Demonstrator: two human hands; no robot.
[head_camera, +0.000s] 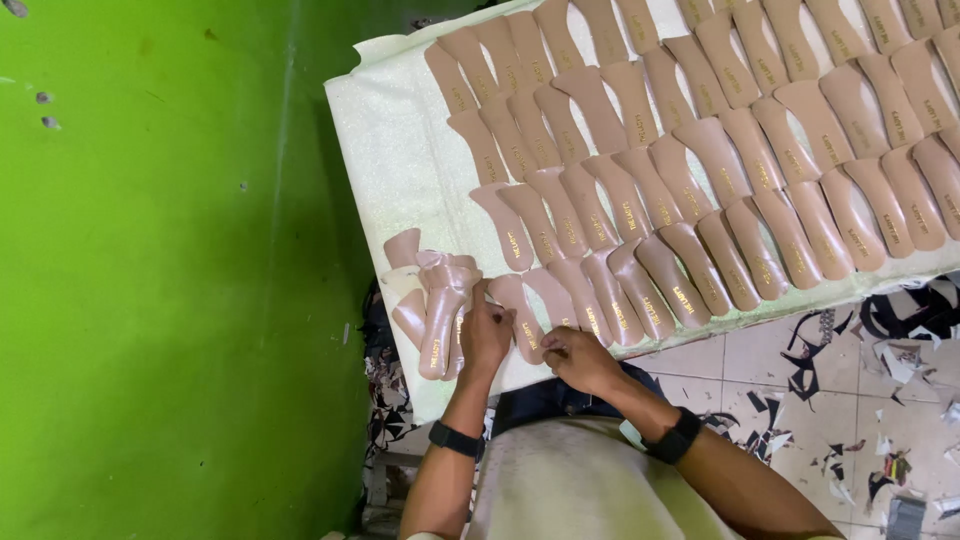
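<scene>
Many tan shoe-insole pieces (700, 150) with small gold print lie in overlapping rows on a pale foam-covered board (400, 150). A loose stack of the same pieces (435, 305) sits at the board's near left corner. My left hand (485, 335) rests against that stack, fingers curled on a piece. My right hand (578, 358) pinches the lower end of an insole piece (523, 312) in the front row. Both wrists wear black bands.
A bright green wall (170, 280) fills the left side. Tiled floor (860, 400) at the right is littered with black and white scraps. The board's near edge runs just above my lap.
</scene>
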